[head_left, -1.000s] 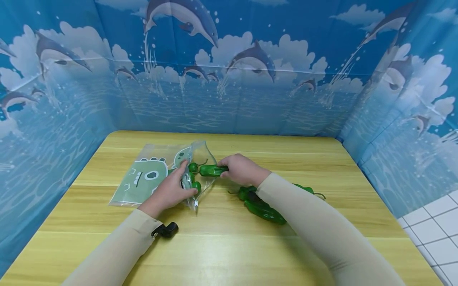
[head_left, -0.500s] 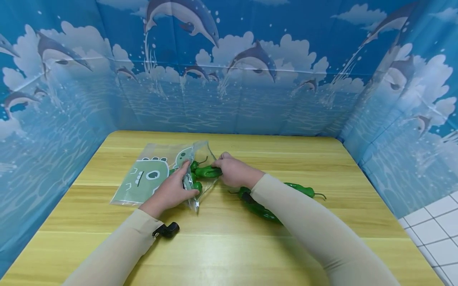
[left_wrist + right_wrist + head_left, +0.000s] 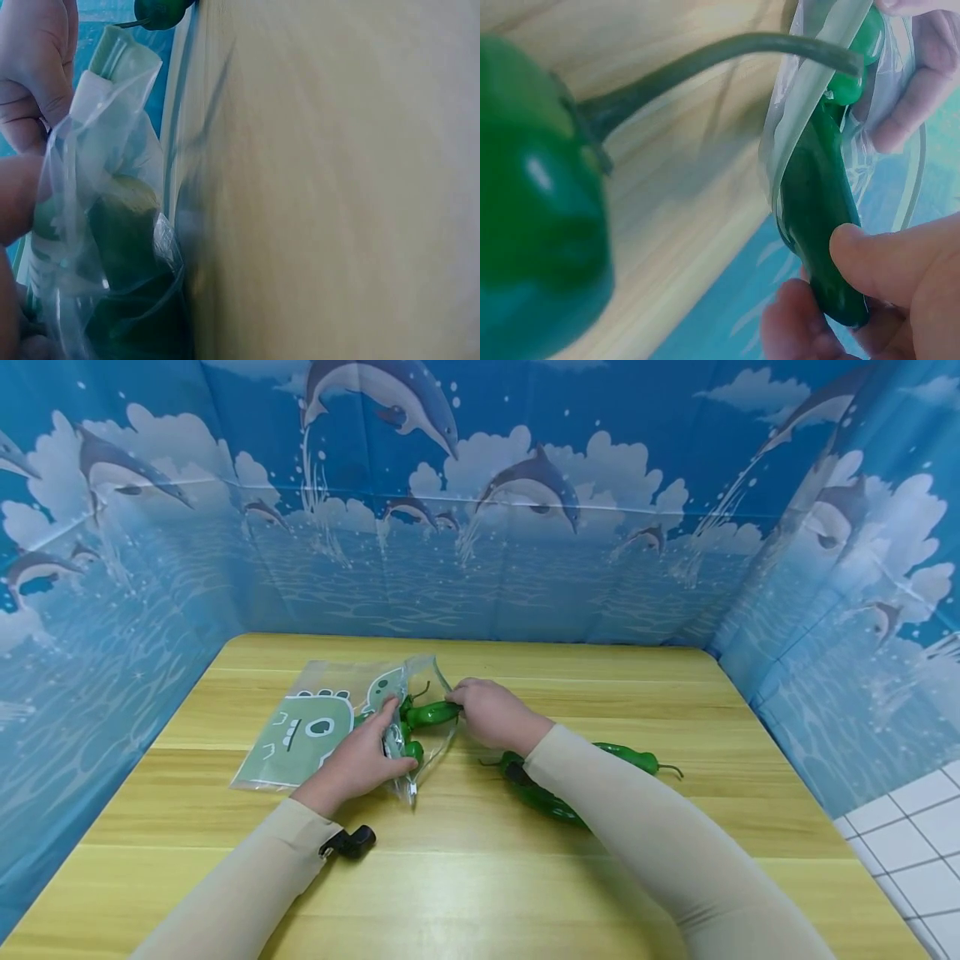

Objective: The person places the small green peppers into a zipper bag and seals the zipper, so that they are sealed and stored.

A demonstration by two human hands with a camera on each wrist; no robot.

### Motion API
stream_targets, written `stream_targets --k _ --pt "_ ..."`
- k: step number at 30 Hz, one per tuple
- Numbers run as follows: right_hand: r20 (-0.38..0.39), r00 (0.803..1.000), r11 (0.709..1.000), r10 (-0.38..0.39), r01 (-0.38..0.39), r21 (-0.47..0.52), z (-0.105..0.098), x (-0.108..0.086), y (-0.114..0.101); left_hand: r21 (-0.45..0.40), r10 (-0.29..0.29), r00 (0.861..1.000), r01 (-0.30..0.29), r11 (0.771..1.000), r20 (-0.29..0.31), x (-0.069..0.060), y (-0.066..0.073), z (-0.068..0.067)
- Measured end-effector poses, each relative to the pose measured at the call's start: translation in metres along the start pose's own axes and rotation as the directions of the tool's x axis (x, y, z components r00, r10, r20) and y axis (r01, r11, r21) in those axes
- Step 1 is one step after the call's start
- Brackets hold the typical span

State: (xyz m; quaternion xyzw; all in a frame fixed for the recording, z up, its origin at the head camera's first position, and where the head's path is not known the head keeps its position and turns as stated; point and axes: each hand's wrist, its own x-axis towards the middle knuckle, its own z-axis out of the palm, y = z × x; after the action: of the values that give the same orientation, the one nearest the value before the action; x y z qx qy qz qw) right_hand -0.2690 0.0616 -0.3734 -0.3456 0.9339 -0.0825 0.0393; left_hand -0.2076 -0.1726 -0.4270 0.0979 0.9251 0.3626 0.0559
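A clear plastic bag [image 3: 255, 768] with a green cartoon dinosaur print lies on the table, its mouth facing right. My left hand [image 3: 356, 764] grips the bag near its opening, thumb on the near side. Several green peppers [image 3: 413, 751] show inside the mouth. With thumb and fingertips, my right hand [image 3: 495, 714] pinches the blunt end of another green pepper [image 3: 435, 713]. In the right wrist view, that pepper [image 3: 817, 195] points stem-first into the bag's mouth. The left wrist view shows the bag's film [image 3: 112, 217] bulging over dark green shapes.
Under my right forearm lie more green peppers, a long one [image 3: 547, 802] and one with a curved stem [image 3: 630, 756]. A large pepper [image 3: 540, 202] fills the left of the right wrist view. The wooden table [image 3: 465, 893] ends at a dolphin-print curtain [image 3: 495, 577].
My right hand has moved left a little, taking the pepper further into the bag's mouth. The pepper now tilts slightly. My left hand and the bag have hardly moved.
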Motion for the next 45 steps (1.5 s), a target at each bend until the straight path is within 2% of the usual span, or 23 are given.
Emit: stream_targets --k 4,8,14,25,33,37,45 --pt "-0.023 1.000 0.999 -0.015 0.014 -0.046 0.002 0.002 -0.002 -0.003 -0.002 1.000 0.002 1.000 0.002 0.000 0.000 0.000" --pt "0.000 0.999 0.996 -0.033 0.033 -0.081 0.004 0.004 -0.005 0.001 0.004 1.000 -0.004 1.000 0.005 0.000 -0.001 0.001" --pt "0.068 0.998 0.999 0.002 0.001 -0.041 0.005 0.006 -0.008 0.018 0.007 1.000 -0.007 1.000 0.009 0.000 -0.003 0.001" --pt "0.053 0.999 0.998 -0.007 0.010 -0.067 0.014 0.015 -0.004 0.022 0.008 1.000 -0.008 1.000 0.020 0.001 0.000 0.001" --pt "0.075 0.997 1.000 -0.003 0.004 -0.009 0.018 0.021 -0.005 0.021 0.016 0.999 -0.017 1.000 0.031 0.001 0.000 0.001" --pt "0.061 0.998 1.000 -0.012 0.010 0.027 0.020 0.022 -0.007 0.009 0.016 0.999 -0.017 1.000 0.030 0.001 0.000 0.001" --pt "0.033 0.998 0.994 0.048 -0.051 0.096 0.024 0.022 -0.006 -0.008 0.000 1.000 0.000 1.000 0.030 0.001 0.000 0.001"
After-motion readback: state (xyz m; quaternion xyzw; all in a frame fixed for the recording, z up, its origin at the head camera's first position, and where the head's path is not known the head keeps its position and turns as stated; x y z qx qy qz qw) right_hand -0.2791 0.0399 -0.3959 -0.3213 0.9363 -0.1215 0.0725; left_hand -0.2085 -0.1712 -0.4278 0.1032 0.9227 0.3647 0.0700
